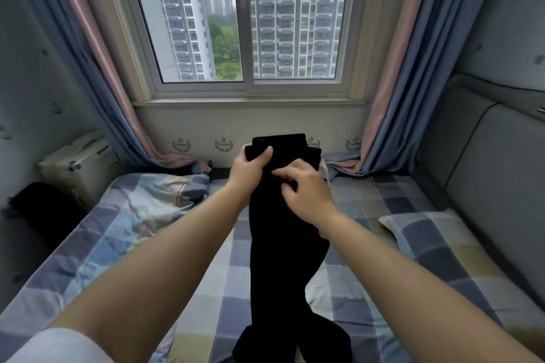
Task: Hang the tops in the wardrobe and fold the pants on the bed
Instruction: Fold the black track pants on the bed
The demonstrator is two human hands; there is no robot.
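Holding black pants (283, 233) upright above the checked bed (368, 289).
Left hand (250, 165) clamps the waistband, thumb in front; right hand (303, 188) pinches fabric just below; leg ends rest on the near bed.

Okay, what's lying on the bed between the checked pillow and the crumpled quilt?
In the head view, the black pants, held up by both hands, hang down onto the bedsheet there.

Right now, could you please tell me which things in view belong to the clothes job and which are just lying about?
Job: black pants, gripped by left hand and right hand; bed.
Lying about: pillow, crumpled quilt, suitcase, curtains.
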